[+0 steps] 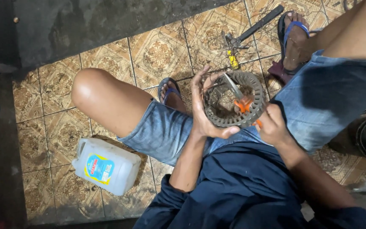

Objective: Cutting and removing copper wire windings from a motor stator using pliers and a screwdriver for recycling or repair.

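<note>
Centre-right of frame: my left hand point(203, 111) grips the slotted metal ring point(256, 87); right hand point(271, 125) clamps orange-handled scissors point(239, 96) inside it. Risk as I judge it: blades slip off the windings and nick my left fingers point(201, 78).

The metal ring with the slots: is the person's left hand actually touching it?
Touching. The head view shows the left hand wrapped around the slotted metal ring: its thumb lies along the ring's lower rim and its fingers rise behind the left edge.
</note>
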